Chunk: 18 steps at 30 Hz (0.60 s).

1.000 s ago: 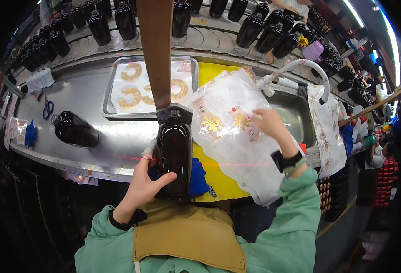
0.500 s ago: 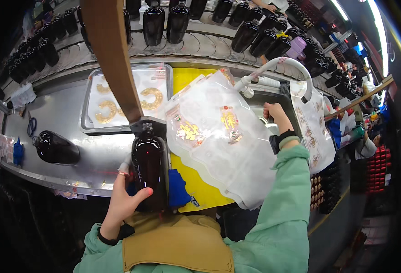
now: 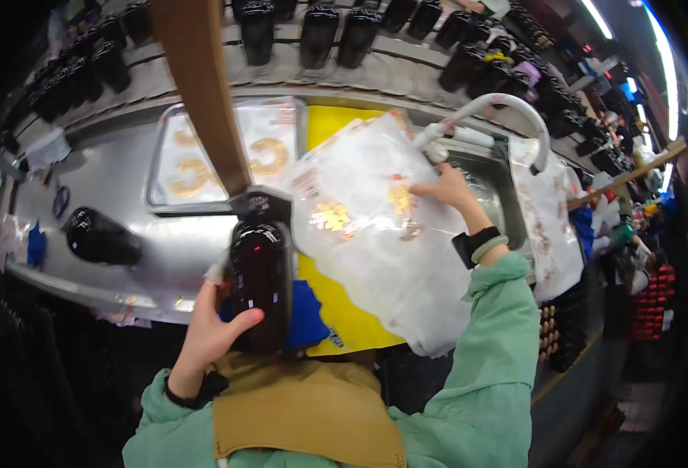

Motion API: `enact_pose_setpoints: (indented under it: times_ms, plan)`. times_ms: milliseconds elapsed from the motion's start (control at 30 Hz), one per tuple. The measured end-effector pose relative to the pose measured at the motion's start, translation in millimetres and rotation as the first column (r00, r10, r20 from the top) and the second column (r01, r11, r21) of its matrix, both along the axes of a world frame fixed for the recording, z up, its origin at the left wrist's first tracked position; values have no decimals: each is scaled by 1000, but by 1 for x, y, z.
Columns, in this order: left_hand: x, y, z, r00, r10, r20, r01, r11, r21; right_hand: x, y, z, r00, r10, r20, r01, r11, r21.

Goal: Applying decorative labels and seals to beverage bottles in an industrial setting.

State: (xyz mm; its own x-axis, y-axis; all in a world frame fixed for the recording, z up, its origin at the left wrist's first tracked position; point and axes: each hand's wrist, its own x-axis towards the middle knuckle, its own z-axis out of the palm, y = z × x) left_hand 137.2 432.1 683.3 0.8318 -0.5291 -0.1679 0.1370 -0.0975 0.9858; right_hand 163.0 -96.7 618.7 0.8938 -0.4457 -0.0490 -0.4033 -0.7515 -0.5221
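Observation:
My left hand (image 3: 207, 331) is wrapped round the lower part of a dark glossy bottle (image 3: 259, 269), which stands in front of me with its neck against a dark holder (image 3: 262, 204) at the foot of a brown post. Over the upper right of a stack of white translucent sheets (image 3: 375, 265), my right hand (image 3: 447, 187) has its thumb and fingers apart with nothing between them. Whether its fingertips touch the top sheet, I cannot tell. Gold decals (image 3: 330, 218) show on that sheet. A blue cloth (image 3: 306, 316) lies right beside the bottle.
Beneath the sheets is a yellow mat (image 3: 348, 312). A sink (image 3: 492, 191) with a white curved tap (image 3: 508, 101) lies to the right. At left are a metal tray (image 3: 156, 175) with gold-printed sheets and another dark bottle (image 3: 102, 236) on its side. Behind, bottles line a conveyor (image 3: 297, 82).
My right hand has come left from the sink to above the sheets, and its fingers have spread. The left hand keeps its hold on the bottle. Bottles on the conveyor have shifted right.

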Motion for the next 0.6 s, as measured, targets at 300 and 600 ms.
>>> enact_pose_setpoints:
  times_ms: [300, 600]
  plan:
    - [-18, 21, 0, 986, -26, 164, 26, 1000, -1, -4, -26, -32, 962, -228, -151, 244, 965, 97]
    - [-33, 10, -2, 746, -77, 661, -146, 950, 276, -25, 35, 48, 950, -175, 259, 219, 964, -151]
